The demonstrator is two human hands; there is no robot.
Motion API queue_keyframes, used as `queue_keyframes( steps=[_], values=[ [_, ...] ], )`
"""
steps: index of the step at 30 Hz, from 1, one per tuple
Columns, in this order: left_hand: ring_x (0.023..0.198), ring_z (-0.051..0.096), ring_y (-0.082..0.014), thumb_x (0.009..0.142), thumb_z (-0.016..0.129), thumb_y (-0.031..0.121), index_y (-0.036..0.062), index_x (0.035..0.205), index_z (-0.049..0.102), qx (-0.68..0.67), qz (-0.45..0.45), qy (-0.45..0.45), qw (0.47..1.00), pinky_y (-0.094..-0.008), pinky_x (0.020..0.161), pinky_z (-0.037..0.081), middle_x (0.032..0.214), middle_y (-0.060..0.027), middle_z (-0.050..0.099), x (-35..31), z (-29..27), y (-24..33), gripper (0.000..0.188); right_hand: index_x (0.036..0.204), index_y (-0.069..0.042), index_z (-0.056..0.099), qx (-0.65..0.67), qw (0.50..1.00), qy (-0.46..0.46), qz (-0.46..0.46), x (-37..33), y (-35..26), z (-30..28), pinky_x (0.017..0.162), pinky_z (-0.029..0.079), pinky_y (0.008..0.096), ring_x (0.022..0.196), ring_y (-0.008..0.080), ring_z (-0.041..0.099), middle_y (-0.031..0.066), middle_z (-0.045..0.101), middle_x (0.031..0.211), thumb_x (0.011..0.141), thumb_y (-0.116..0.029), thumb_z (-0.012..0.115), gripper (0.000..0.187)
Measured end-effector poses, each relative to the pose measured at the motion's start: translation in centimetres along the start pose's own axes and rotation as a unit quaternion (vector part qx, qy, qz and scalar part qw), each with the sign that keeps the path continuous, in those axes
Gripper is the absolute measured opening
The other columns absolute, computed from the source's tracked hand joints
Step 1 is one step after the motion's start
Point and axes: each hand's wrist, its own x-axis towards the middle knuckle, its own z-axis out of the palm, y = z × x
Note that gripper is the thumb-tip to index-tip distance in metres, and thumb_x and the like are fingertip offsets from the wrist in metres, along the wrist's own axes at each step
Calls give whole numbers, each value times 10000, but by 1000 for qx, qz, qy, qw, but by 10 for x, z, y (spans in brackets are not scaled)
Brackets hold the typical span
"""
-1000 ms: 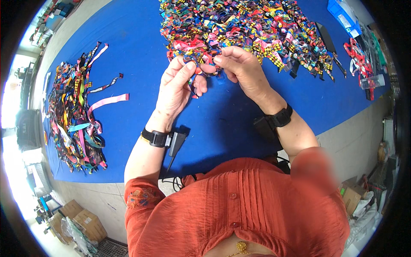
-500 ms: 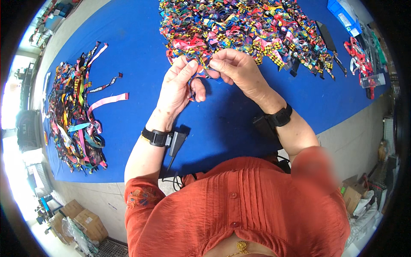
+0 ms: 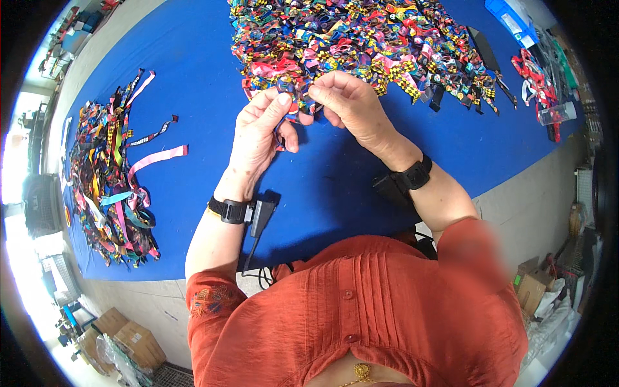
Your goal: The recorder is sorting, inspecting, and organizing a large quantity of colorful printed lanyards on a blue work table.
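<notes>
A narrow printed fabric strap (image 3: 296,111), dark with red and blue patches, is looped between my two hands over the table. My left hand (image 3: 256,132) pinches it between thumb and forefinger, and part of it hangs down among the curled fingers. From the other side, thumb and forefinger of my right hand (image 3: 358,113) close on the strap's edge; their exact contact is partly hidden. Just beyond my fingers spreads a dense pile of looped colourful straps (image 3: 348,48), some in yellow-and-black check.
A second heap of loose straps (image 3: 109,187) lies at the table's left, with a pink strap (image 3: 158,156) trailing out. At the far right are a blue bin (image 3: 512,22), red straps (image 3: 535,77) and a clear cup (image 3: 558,114). Cardboard boxes (image 3: 138,342) stand on the floor.
My right fingertips have shifted slightly left and up, and its other fingers have drawn back from the strap. The whole view has shifted a little; the heaps lie as before.
</notes>
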Motion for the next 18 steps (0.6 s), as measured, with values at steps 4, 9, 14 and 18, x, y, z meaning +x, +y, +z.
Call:
queue_keyframes(
  steps=[4,9,14,18],
  values=[
    [505,641,-178,1017,609,189,56,1094,600,-8,28,-9,1000,-254,428,506,854,-172,710,-1,1,-2,154,959,-92,676,-21,1000,-3,-4,-1,-3,0,493,339,197,571,26,481,-63,574,709,973,-303,677,212],
    [493,606,-139,1014,619,187,27,1126,631,44,25,-14,999,-224,444,471,844,-145,709,-3,1,-3,196,987,-76,700,-23,1000,-11,-11,-2,-5,2,511,359,199,576,27,485,-60,571,697,982,-304,667,230],
    [480,586,-113,1012,623,190,18,1127,637,69,18,-6,997,-208,430,448,831,-126,707,-6,6,2,208,1011,-65,711,-36,999,-19,-10,-3,-7,1,520,374,197,583,31,498,-54,574,686,987,-300,661,241],
    [466,573,-100,1016,619,190,19,1116,634,50,36,16,998,-201,413,430,814,-115,701,-1,0,-1,199,1042,-64,704,-26,999,-18,-17,-4,-10,-1,512,384,196,584,36,522,-44,590,690,982,-265,665,212]
  ],
)
